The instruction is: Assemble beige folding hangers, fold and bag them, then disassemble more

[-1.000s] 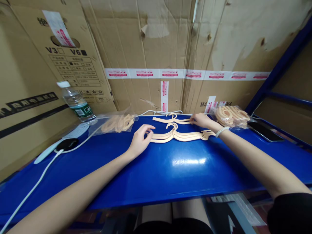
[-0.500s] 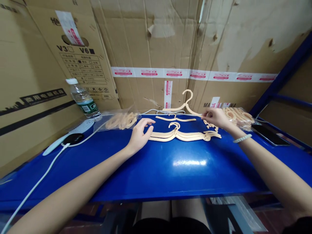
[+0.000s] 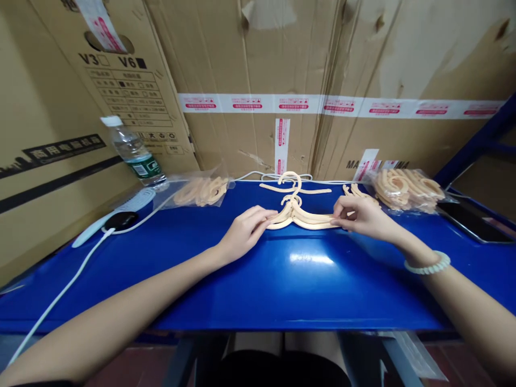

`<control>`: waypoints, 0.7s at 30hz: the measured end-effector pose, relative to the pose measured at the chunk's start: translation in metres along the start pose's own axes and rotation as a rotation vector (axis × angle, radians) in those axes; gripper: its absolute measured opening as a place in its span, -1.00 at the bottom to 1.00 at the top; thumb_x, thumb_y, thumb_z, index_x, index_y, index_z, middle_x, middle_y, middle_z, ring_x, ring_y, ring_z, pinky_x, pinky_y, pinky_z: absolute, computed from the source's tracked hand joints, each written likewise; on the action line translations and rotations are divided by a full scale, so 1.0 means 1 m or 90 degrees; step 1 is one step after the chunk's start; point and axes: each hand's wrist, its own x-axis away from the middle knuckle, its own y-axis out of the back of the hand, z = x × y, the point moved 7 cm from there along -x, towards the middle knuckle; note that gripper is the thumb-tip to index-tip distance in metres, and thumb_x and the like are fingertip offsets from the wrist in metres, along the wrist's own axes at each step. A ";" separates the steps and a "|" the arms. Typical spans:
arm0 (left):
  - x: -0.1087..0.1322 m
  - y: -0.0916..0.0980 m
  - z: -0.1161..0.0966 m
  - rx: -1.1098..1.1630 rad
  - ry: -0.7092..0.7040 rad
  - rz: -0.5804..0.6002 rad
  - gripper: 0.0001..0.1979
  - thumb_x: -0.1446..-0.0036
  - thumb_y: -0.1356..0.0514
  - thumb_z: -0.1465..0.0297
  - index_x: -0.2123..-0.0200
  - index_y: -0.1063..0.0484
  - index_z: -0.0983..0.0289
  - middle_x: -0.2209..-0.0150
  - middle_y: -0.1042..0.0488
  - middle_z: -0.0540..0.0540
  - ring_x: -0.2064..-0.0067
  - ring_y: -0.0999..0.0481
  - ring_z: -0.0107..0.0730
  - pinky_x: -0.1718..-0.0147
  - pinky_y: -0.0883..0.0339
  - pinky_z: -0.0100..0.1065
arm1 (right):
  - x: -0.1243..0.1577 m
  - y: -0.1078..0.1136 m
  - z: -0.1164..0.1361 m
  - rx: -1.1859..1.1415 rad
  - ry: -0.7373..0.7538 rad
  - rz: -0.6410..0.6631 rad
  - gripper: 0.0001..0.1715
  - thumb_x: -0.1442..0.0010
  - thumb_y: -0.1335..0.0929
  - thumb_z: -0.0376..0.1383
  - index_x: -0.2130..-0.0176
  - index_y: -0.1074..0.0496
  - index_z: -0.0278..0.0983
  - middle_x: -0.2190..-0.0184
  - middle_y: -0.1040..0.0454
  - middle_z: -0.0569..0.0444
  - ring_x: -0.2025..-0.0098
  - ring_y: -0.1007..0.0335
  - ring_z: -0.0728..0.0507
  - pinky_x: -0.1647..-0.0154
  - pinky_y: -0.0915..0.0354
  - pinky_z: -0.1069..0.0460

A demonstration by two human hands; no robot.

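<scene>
Beige clothes hangers (image 3: 316, 223) lie stacked at the middle of the table, their hooks pointing away from me. A hanger (image 3: 298, 185) is on top of the stack, its larger hook standing up above the others. My left hand (image 3: 245, 230) pinches its left arm, fingertips over the stack's left side. My right hand (image 3: 365, 217) grips the right arm between thumb and fingers. Behind the stack lies a separate flat hanger (image 3: 320, 191). More beige pieces (image 3: 355, 190) show beyond my right hand, partly hidden by it.
Bagged beige hangers (image 3: 407, 188) lie at right beside a dark phone (image 3: 478, 220); another bag (image 3: 201, 191) is at left. A water bottle (image 3: 139, 156), a hairbrush (image 3: 135, 201) and a black disc with a cable (image 3: 121, 220) are further left. Cardboard (image 3: 242, 140) walls the back.
My right hand has brought a hanger from the back down onto the stack. My left hand has moved right and closed on its left arm. The view has tilted down slightly.
</scene>
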 end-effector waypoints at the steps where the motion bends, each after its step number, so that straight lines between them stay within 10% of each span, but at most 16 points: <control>1: 0.001 -0.003 0.000 0.006 -0.006 0.012 -0.69 -0.41 0.00 0.40 -0.09 -0.45 0.23 0.11 -0.52 0.17 0.10 -0.51 -0.24 0.05 -0.40 -0.25 | 0.001 -0.003 -0.002 -0.024 -0.018 0.025 -0.62 -0.10 -0.46 0.01 0.41 -0.42 -0.24 0.48 -0.50 0.07 0.50 -0.45 -0.07 0.48 -0.36 0.03; 5: 0.004 -0.007 0.000 0.017 -0.012 0.013 -0.66 -0.43 0.03 0.42 -0.12 -0.44 0.21 0.10 -0.50 0.18 0.06 -0.50 -0.21 0.03 -0.38 -0.24 | 0.005 0.005 -0.010 -0.121 -0.081 0.076 -0.59 -0.09 -0.47 0.04 0.37 -0.45 -0.24 0.49 -0.51 0.08 0.51 -0.44 -0.07 0.49 -0.38 0.03; 12: 0.009 -0.012 0.001 0.030 -0.022 0.047 -0.62 -0.43 0.03 0.43 -0.21 -0.38 0.10 -0.02 -0.49 0.13 0.13 -0.52 -0.26 0.11 -0.38 -0.30 | 0.018 0.086 -0.045 0.170 -0.093 -0.236 -0.71 -0.18 -0.40 -0.10 0.26 -0.52 -0.28 0.40 -0.56 -0.01 0.38 -0.46 -0.13 0.33 -0.34 -0.01; 21: 0.007 -0.010 -0.001 0.023 -0.002 0.017 -0.68 -0.43 0.00 0.38 -0.14 -0.42 0.15 0.02 -0.48 0.12 0.04 -0.52 -0.25 0.01 -0.38 -0.31 | 0.008 0.060 -0.082 0.569 -0.104 -0.052 -0.75 -0.21 -0.35 -0.32 0.18 -0.62 -0.28 0.21 -0.63 -0.14 0.02 -0.40 -0.36 0.12 -0.25 -0.10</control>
